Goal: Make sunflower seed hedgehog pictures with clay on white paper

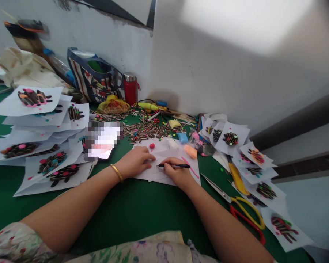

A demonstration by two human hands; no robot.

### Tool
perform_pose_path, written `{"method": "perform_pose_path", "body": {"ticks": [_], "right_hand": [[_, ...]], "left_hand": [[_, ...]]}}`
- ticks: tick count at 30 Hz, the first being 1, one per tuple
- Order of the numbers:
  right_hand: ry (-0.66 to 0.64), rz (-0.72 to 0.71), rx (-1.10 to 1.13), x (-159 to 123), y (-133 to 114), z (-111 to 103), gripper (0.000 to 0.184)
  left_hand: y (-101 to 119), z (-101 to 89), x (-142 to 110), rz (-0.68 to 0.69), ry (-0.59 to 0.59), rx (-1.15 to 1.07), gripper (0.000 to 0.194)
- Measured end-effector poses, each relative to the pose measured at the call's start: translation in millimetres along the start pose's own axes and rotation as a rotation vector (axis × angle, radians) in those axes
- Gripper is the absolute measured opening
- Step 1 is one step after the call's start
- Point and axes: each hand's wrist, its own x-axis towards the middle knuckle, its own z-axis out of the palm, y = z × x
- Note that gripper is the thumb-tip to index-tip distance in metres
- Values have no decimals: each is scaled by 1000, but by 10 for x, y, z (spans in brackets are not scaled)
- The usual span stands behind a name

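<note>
Mid-worktop (126, 213), green: right hand (177, 171) pinches a black pen (181, 166) over white paper (153, 176); left hand (135, 160) rests there, fingers loosely spread. Faint lines only, seemingly barely begun. Seed-covered white sheets (285, 228), apparently finished, line left and right edges.

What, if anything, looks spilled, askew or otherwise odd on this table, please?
The striped seeds look possibly spilled: they lie loose across the green table, mixed with small coloured bits. The picture stack at left looks askew, its sheets overlapping at different angles.
</note>
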Motion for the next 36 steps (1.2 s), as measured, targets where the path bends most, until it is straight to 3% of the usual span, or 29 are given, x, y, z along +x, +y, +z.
{"method": "perform_pose_path", "body": {"ticks": [36], "right_hand": [[46,-26,-22,-1,-18,-38,21]], "left_hand": [[8,0,0,-5,-5,2,28]]}}
